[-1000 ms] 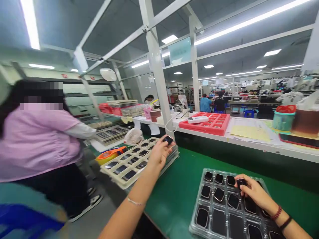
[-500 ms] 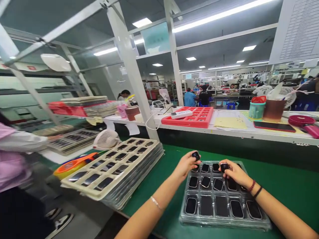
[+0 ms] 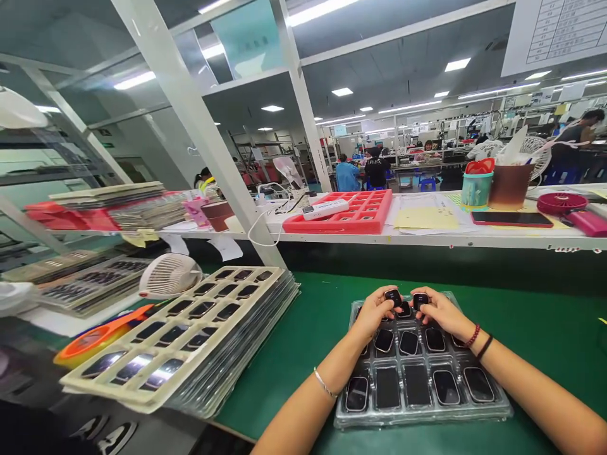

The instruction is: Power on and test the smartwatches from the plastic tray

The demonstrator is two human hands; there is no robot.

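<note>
My left hand [image 3: 374,313] is closed on a small dark smartwatch screen [image 3: 392,297], pinched by its edge. Another smartwatch screen [image 3: 420,301] is between the thumb and fingers of my right hand [image 3: 443,313]. Both pieces are held upright, side by side and apart, over the back rows of a clear plastic tray [image 3: 422,418]. Square black screens with silvery rims lie in many of its pockets, some tilted, such as one loose screen [image 3: 408,343]. Two front pockets show only flat black bottoms. My hands hide part of the back row.
Left of the tray stands a tall stack of trays, its beige top tray [image 3: 161,346] holding dark screens. Beside it are a white fan [image 3: 169,276] and an orange tape dispenser [image 3: 97,338]. A shelf behind carries a red compartment tray [image 3: 351,221], papers, a phone [image 3: 512,219] and cups.
My hands have come closer together over the tray, each still with its screen. The view has swung left to right, shifting the stack leftward; the co-worker at left is mostly out of view.
</note>
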